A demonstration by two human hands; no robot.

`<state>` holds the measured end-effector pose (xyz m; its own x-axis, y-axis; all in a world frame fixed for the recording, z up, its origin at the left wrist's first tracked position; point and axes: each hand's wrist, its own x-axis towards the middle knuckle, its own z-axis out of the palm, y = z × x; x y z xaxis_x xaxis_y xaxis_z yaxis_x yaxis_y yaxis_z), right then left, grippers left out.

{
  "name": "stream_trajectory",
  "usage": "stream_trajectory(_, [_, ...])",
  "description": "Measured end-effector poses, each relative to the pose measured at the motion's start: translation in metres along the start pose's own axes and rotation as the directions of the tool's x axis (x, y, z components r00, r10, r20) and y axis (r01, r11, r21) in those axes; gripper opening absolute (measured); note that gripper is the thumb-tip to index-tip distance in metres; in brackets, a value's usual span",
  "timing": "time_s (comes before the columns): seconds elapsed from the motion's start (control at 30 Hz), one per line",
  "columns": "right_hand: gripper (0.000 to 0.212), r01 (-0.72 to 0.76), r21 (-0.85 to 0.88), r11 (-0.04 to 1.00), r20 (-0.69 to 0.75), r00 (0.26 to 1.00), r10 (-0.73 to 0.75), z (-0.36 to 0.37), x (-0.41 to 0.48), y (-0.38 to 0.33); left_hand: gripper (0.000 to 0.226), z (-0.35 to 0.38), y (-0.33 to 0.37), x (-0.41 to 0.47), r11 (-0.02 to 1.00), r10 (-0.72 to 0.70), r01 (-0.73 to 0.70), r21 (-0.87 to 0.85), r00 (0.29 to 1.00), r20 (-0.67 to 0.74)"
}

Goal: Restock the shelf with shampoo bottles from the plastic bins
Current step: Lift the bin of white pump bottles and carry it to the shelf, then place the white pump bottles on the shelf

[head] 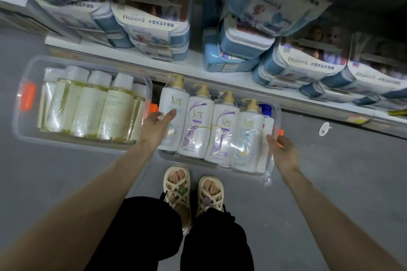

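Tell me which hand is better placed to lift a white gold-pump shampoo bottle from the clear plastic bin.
Left, probably: the left hand is at the leftmost white gold-pump shampoo bottle, while the right hand is at the clear plastic bin's opposite end.
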<state>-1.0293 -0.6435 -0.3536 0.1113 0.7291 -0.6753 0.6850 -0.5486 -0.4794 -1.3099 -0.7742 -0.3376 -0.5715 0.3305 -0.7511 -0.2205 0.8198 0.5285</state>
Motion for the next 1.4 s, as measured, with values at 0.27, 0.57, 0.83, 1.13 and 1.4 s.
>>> stream_trajectory(0.27, [0.051, 0.072, 0.066, 0.995, 0.115, 0.990, -0.079, -0.019, -0.075, -0.054, 0.070, -0.018, 0.035, -0.076, 0.998, 0.057, -0.059, 0.033, 0.997, 0.060])
stream_trajectory(0.57, [0.047, 0.048, 0.095, 0.994, 0.205, 0.977, -0.066, 0.017, -0.112, -0.066, 0.067, -0.028, 0.024, -0.088, 0.998, 0.014, -0.017, 0.059, 0.998, 0.066])
stream_trajectory(0.83, [0.043, 0.041, 0.106, 0.994, 0.218, 0.974, -0.064, 0.066, -0.122, -0.075, 0.063, -0.059, 0.006, -0.066, 0.997, -0.011, 0.005, 0.077, 0.997, 0.073])
stream_trajectory(1.13, [0.044, 0.054, 0.123, 0.991, 0.174, 0.982, -0.075, 0.121, -0.160, -0.126, 0.061, -0.118, 0.016, -0.052, 0.998, -0.014, 0.005, 0.062, 0.987, 0.159])
stream_trajectory(1.4, [0.040, -0.087, 0.215, 0.973, 0.090, 0.994, 0.069, 0.167, -0.146, -0.110, 0.060, -0.111, 0.002, -0.005, 0.996, -0.046, 0.021, 0.088, 0.957, 0.287])
